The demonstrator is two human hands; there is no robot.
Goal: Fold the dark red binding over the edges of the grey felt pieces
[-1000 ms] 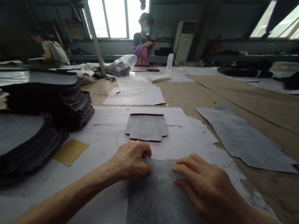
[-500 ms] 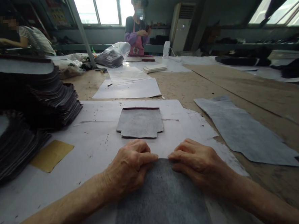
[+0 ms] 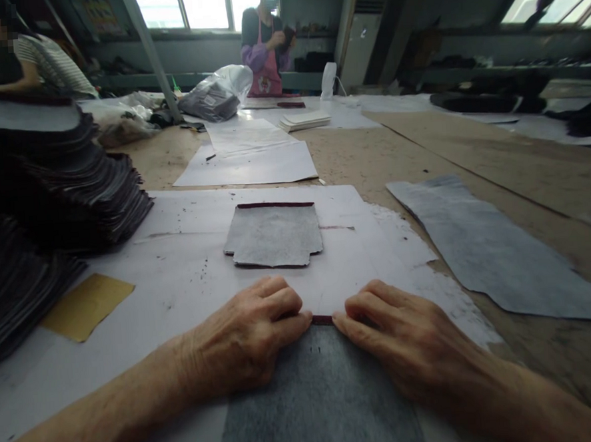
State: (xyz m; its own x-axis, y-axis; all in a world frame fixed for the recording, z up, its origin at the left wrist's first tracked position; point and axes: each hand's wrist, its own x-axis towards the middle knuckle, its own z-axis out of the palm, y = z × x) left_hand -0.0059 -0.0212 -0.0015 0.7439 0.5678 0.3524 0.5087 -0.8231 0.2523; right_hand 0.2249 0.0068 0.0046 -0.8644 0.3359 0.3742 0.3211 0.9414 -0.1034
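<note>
A grey sheet (image 3: 321, 399) lies in front of me, its far edge folded over into a narrow dark red strip (image 3: 323, 319). My left hand (image 3: 252, 330) is closed on the left end of that folded edge, thumb against the strip. At the right end my right hand (image 3: 407, 334) grips the edge, fingers curled and thumb on the strip. Just beyond the hands a smaller grey piece (image 3: 276, 235) with notched corners and a dark red far edge lies flat on white paper (image 3: 177, 255).
Tall stacks of dark sheets (image 3: 83, 187) stand at the left, near a yellow card (image 3: 90, 305). Another grey sheet (image 3: 498, 255) lies at the right. Across the table are a plastic bag (image 3: 218, 96), white sheets and a standing person (image 3: 265, 49).
The far edge of the grey sheet is now folded over, showing a dark red strip between my thumbs. My view has tilted down slightly.
</note>
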